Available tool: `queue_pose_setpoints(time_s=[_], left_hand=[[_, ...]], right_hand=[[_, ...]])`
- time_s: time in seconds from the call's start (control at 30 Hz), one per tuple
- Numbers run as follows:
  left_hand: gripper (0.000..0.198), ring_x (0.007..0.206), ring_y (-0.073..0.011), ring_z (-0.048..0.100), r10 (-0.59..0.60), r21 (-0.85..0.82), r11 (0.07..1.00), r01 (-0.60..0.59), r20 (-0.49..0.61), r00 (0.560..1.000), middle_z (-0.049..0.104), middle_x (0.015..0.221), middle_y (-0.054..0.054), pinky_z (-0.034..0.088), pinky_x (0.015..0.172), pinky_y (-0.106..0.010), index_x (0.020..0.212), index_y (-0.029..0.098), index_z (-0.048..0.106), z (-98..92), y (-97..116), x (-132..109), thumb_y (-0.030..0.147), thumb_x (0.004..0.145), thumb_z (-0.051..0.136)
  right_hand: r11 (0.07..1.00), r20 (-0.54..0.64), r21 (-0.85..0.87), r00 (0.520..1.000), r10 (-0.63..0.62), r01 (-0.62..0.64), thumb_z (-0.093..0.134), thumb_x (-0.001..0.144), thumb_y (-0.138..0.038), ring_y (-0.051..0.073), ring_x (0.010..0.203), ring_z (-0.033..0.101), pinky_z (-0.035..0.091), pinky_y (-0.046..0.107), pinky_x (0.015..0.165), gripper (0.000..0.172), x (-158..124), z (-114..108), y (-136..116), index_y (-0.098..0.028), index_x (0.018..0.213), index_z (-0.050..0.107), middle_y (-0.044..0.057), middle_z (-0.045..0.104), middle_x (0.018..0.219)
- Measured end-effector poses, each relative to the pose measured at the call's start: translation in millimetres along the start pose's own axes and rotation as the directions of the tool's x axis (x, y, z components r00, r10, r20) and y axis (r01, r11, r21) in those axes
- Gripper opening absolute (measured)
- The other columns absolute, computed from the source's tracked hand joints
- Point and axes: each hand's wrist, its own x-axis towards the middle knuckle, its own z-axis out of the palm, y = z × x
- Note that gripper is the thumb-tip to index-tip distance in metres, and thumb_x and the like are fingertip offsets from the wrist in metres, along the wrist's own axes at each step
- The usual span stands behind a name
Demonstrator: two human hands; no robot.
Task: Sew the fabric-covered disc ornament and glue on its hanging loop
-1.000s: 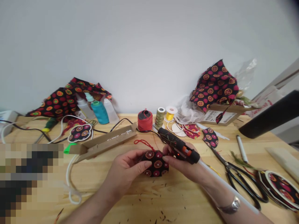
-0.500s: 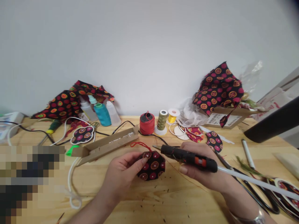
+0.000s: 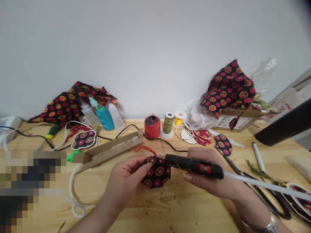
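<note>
Between the thumb and fingers of my left hand (image 3: 128, 178) is a dark patterned fabric piece (image 3: 159, 173) with maroon and orange round motifs. A red cord loop (image 3: 145, 149) sticks out from its top edge. My right hand (image 3: 213, 178) is wrapped round a black hot glue gun (image 3: 194, 165), with a long white glue stick (image 3: 264, 185) running out of its back end. The metal nozzle is at the upper edge of the fabric piece, close to the cord; whether it touches is hard to tell.
A cardboard tray (image 3: 114, 150) lies behind my left hand. Thread spools, one red (image 3: 152, 127), one olive (image 3: 168, 123) and one yellow (image 3: 179, 119), stand near the wall. Scissors (image 3: 264, 197) lie right of my right hand. Patterned cloth (image 3: 229, 87) rests on a carton (image 3: 233, 121).
My right hand has brought the glue gun left and slightly down, so its nozzle has gone from just above the fabric piece to its top edge. My left hand keeps its hold.
</note>
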Motion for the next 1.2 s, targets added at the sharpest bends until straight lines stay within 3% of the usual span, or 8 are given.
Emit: queue_pose_setpoints(time_s=[0.47, 0.77, 1.2], left_hand=[[0.016, 0.058, -0.0154, 0.062, 0.058, 0.088, 0.994, -0.059, 0.01, 0.998, 0.072, 0.066, -0.001, 0.05, 0.051, -0.022, 0.077, 0.021, 0.074, 1.3, 0.6, -2.2, 0.031, 0.066, 0.069], [0.014, 0.058, -0.0147, 0.062, 0.058, 0.057, 0.997, -0.056, -0.043, 0.997, 0.072, 0.066, 0.0, 0.05, 0.052, -0.021, 0.077, 0.021, 0.073, 4.8, 3.0, -5.6, 0.027, 0.065, 0.07], [0.013, 0.056, -0.0124, 0.061, 0.037, 0.005, 0.999, -0.037, -0.025, 0.999, 0.072, 0.066, 0.002, 0.049, 0.051, -0.019, 0.076, 0.022, 0.074, 3.3, 1.0, -3.8, 0.027, 0.064, 0.072]], right_hand=[[1.0, 0.011, 0.008, 1.0, 0.021, -0.021, 0.061, 0.073, -0.041, 0.008, 0.049, 0.039, 0.028, 0.022, 0.045, 0.035, 2.1, -2.1, -2.2, -0.017, 0.054, 0.043, -0.003, 0.04, 0.055], [1.0, 0.017, -0.003, 0.999, 0.028, -0.028, 0.059, 0.075, -0.04, 0.009, 0.052, 0.038, 0.029, 0.023, 0.048, 0.036, 0.5, -3.2, -0.7, -0.018, 0.054, 0.041, -0.003, 0.04, 0.055], [0.999, 0.024, 0.018, 0.999, 0.041, -0.042, 0.058, 0.075, -0.041, 0.01, 0.052, 0.037, 0.028, 0.024, 0.048, 0.035, 0.4, -4.7, 1.4, -0.018, 0.055, 0.04, -0.004, 0.039, 0.054]])
